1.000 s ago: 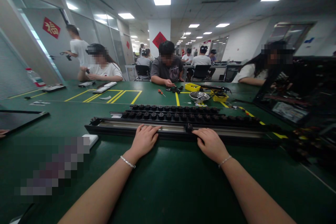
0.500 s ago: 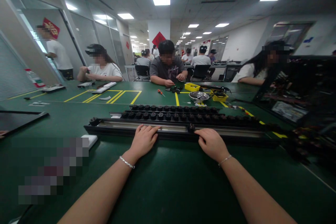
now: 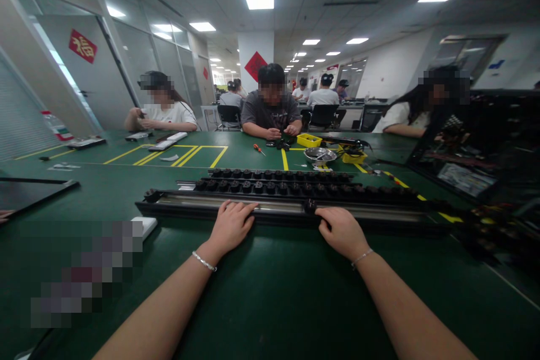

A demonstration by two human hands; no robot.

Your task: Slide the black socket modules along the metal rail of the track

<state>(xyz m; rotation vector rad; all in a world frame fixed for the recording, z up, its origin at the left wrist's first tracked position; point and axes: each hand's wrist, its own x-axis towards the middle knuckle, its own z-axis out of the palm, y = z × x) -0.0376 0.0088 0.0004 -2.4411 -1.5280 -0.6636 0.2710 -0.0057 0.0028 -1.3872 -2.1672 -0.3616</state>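
Flat on long ridged black rail (image 3: 278, 205)

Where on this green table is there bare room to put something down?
Free: green table between the forearms, nearer than the long black rail. Crowded: beyond the rail, rows of black knobs, yellow trays, metal bowl.

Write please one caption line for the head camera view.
Both hands, left hand and right hand, rest on a long black rail on a green table.
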